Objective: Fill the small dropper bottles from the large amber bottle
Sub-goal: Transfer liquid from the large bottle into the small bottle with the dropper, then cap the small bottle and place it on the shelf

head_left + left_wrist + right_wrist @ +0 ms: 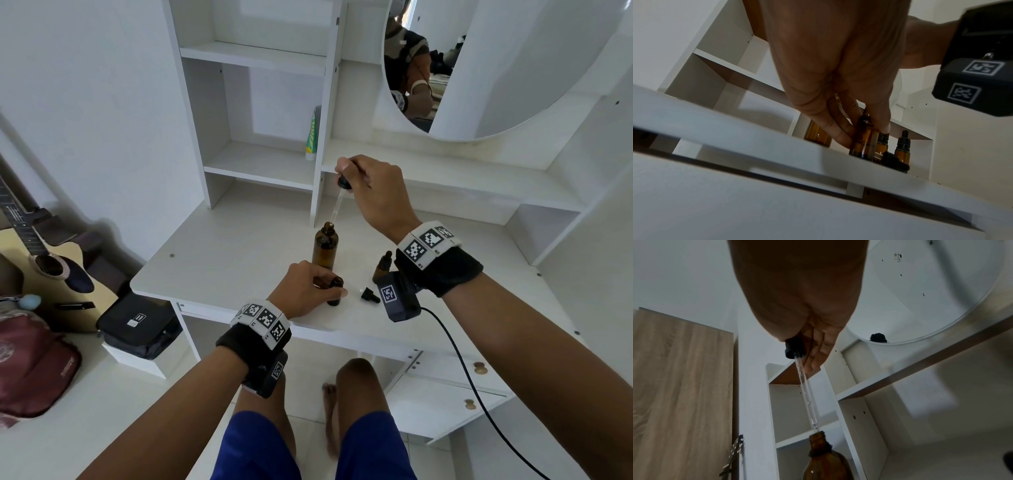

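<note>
The large amber bottle stands upright and uncapped on the white desk, its brown glass cylindrical with a narrow threaded neck. The right hand pinches the black bulb of a dropper, whose clear glass tube hangs with its tip at the bottle's mouth. In front of that bottle, the left hand grips an open small dropper bottle upright on the desk; a capped small bottle and a loose black cap lie to its right.

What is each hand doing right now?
Left hand: closed around a small open bottle standing on the desk.
Right hand: pinching a dropper, its tip at the big bottle's mouth.
</note>
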### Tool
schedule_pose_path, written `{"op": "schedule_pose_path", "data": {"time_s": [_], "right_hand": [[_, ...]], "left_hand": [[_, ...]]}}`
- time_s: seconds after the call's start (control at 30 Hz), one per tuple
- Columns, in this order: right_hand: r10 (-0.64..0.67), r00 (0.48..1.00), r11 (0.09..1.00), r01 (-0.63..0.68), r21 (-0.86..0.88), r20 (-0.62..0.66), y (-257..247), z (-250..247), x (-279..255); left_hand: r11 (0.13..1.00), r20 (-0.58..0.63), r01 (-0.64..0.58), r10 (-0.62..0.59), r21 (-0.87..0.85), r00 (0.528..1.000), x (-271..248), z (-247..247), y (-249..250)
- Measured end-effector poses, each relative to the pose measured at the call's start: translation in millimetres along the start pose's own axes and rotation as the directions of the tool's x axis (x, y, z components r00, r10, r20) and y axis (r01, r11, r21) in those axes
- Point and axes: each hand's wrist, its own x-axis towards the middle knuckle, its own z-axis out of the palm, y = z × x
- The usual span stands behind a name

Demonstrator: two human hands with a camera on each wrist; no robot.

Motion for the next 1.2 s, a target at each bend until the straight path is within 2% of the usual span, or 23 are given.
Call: {"op": "schedule_pose_path", "data": {"time_s": [0.13, 0.23, 0.33, 0.5, 0.73, 0.87, 1.07, 1.2], "right_hand": [[0.006, 1.000, 1.000, -0.006, 0.003, 0.028, 3.7, 8.6, -3.7], [0.031, 0.992, 0.999, -0.029, -0.014, 0.121, 9.6, 16.3, -9.9], [0.119, 0.954, 0.990, -0.093, -0.107, 0.274, 16.9, 24.4, -18.1], [0.231, 0.881, 0.967, -0.161, -0.198, 0.412, 23.4, 32.3, -28.0], [0.309, 0.841, 0.947, -0.226, -0.229, 0.445, 30.5, 15.0, -47.4], [0.336, 0.810, 0.928, -0.196, -0.318, 0.480, 40.6, 2.5, -76.0], [0.437, 0.685, 0.877, -0.181, -0.445, 0.583, 55.0, -0.6, -113.6], [0.442, 0.692, 0.876, -0.195, -0.442, 0.570, 54.8, -0.5, -123.7]], "left_hand": [[1.000, 0.001, -0.002, 0.002, 0.009, 1.000, 0.2, -0.1, -0.2], [1.000, -0.003, -0.003, 0.003, 0.017, 1.000, 0.5, 0.3, -0.3], [1.000, -0.013, -0.007, 0.007, 0.021, 1.000, 0.6, 0.5, -0.4], [1.000, -0.014, -0.010, 0.010, 0.012, 1.000, 0.7, 0.7, -0.4], [1.000, -0.016, -0.018, 0.018, 0.012, 1.000, 1.8, 0.1, -2.2], [1.000, -0.012, -0.018, 0.019, 0.017, 1.000, 1.6, 0.2, -1.8], [0.999, -0.022, -0.027, 0.027, 0.022, 0.999, 0.2, 1.1, -0.5], [0.999, -0.027, -0.026, 0.027, 0.046, 0.999, -0.9, 0.9, -0.2]]}}
